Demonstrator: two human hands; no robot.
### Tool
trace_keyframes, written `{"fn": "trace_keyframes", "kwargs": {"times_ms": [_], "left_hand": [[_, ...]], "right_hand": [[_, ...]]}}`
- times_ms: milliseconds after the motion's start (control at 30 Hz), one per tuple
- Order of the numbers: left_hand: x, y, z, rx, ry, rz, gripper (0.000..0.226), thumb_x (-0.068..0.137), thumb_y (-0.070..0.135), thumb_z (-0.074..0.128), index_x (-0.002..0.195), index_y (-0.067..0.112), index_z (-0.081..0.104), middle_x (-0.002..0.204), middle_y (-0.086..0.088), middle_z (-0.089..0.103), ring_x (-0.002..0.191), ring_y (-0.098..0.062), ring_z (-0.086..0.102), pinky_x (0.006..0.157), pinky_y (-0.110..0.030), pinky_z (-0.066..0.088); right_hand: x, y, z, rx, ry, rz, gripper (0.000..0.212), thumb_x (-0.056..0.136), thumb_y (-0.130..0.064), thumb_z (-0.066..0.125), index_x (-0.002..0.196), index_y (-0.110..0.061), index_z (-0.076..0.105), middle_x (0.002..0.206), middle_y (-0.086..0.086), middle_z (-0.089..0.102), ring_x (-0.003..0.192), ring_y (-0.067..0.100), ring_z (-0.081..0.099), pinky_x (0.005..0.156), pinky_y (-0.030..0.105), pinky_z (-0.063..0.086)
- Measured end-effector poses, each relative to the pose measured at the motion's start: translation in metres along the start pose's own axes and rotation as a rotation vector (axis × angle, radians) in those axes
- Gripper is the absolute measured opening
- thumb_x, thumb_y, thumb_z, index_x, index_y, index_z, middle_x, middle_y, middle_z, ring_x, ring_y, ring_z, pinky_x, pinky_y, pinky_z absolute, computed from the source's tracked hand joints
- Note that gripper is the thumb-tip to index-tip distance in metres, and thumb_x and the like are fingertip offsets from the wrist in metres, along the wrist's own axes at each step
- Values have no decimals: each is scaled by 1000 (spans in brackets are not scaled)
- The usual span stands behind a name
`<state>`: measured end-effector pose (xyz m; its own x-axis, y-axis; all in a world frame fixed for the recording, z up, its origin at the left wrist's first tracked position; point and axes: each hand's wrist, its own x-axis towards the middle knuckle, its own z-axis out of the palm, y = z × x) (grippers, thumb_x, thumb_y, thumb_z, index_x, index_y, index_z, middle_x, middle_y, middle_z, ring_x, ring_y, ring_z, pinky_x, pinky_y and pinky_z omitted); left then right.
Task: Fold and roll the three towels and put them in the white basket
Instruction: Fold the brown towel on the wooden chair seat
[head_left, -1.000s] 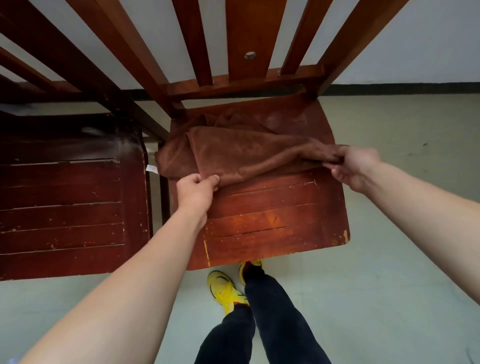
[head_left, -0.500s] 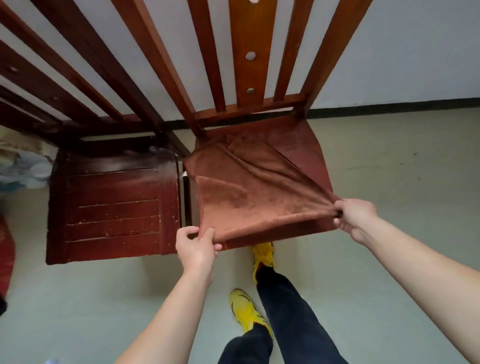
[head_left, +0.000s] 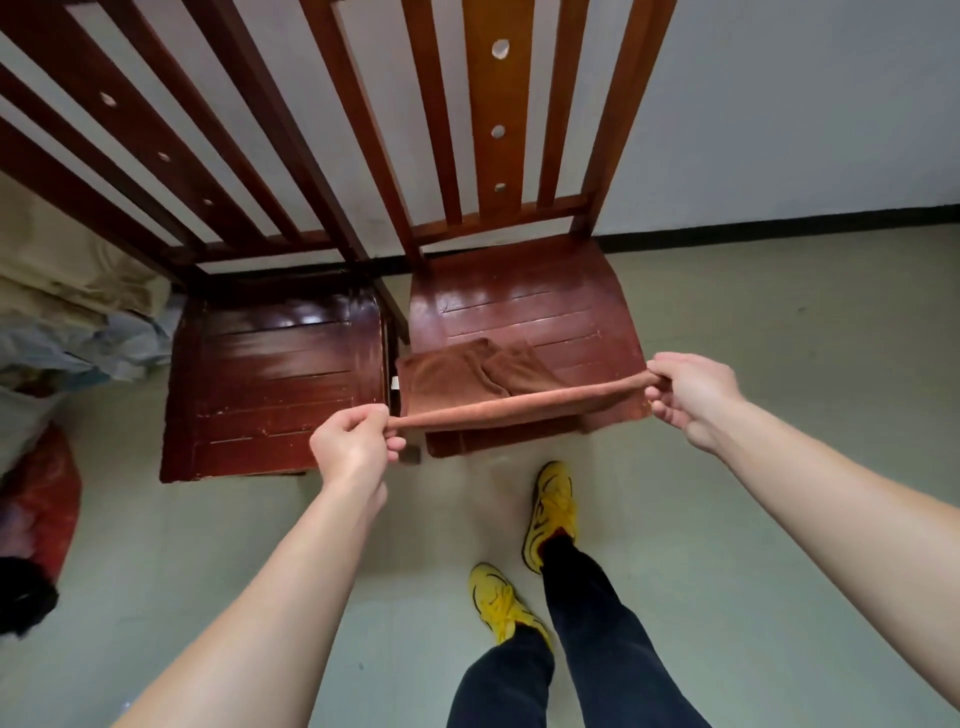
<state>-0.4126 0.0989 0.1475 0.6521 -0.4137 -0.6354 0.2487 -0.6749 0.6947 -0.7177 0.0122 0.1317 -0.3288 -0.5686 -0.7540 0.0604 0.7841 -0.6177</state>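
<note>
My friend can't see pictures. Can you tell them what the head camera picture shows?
The left hand and the right hand pinch a brown towel, stretching its near edge taut above the front of a wooden chair seat, where the rest lies. A darker chair stands beside it; yellow shoes show below.

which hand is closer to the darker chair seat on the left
Left. The left hand pinches one end of the brown towel by the front right corner of the darker seat; the right hand holds the other end beyond the far edge of the lighter chair.
</note>
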Motion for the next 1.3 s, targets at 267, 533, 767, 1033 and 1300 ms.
{"fn": "trace_keyframes", "kwargs": {"times_ms": [267,533,767,1033,1300], "left_hand": [[-7,135,7,-88,-24,50,12,88,9,59,76,12,59,65,-6,60,32,-2,52,36,-14,42],[3,232,30,-112,-43,88,12,89,13,59,77,12,58,64,-1,58,39,-5,53,38,-14,41],[14,249,44,-92,-30,89,10,87,9,60,77,9,59,63,-4,59,39,-5,51,40,-15,42],[49,136,45,54,-74,-30,10,84,6,57,74,7,59,63,-8,56,27,-4,46,31,-12,34],[59,-28,23,242,-132,-197,14,86,1,54,74,6,60,62,-13,59,27,-7,51,32,-13,37]], "right_hand": [[-32,-122,10,-15,-15,-150,10,86,-12,63,76,-9,63,60,4,59,41,8,52,40,19,43],[-42,-215,24,17,3,-251,15,87,-12,62,72,-14,60,58,-1,54,37,5,46,38,16,38],[-34,-236,28,-5,74,-271,10,84,-11,63,74,-12,61,59,1,55,42,8,47,40,19,39],[8,-133,26,-95,122,-125,14,86,-11,63,72,-11,60,59,3,53,28,2,45,33,13,32],[43,36,-5,-349,159,16,13,86,-8,59,76,-14,64,66,12,67,34,7,58,36,16,32]]}}
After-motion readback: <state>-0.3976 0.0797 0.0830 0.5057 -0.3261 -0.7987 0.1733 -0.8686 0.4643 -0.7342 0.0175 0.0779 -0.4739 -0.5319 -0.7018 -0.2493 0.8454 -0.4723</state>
